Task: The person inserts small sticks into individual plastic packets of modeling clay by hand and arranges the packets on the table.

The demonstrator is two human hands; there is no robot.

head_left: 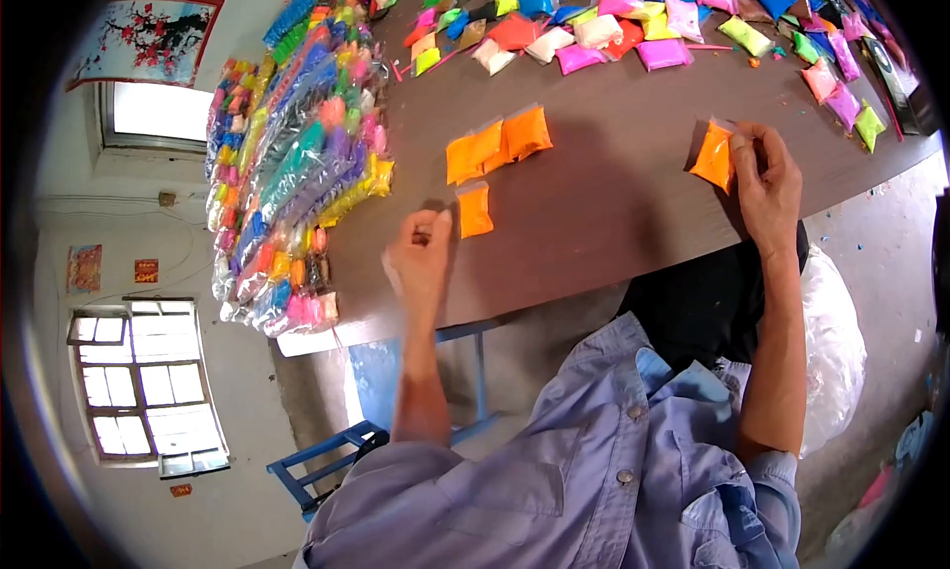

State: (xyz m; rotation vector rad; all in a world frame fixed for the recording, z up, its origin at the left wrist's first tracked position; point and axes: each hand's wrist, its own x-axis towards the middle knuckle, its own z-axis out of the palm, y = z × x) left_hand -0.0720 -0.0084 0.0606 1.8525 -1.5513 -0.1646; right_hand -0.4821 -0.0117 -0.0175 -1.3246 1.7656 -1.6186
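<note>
Here, a window (150, 383) is set left of the brown tabletop (564, 237); an orange packet (711, 155) is pinched by the right hand (770, 178), the left hand (420, 260) curled, grip unclear.

I am in what looks like a small packing workshop: my broad brown worktop (584, 213) carries a spread of little pillow-shaped plastic packets in many bright colours (606, 32), some square orange plastic packets (477, 153) nearer me, and a heap of long clear plastic bags filled with coloured pieces (292, 173). The room around me is plain, with a bare grey floor (876, 237) dotted with scraps, a bulging white plastic bag (834, 351) beside me, and an off-white wall (59, 213) with a many-paned window (137, 406) and a red-bordered blossom picture (148, 40).
</note>
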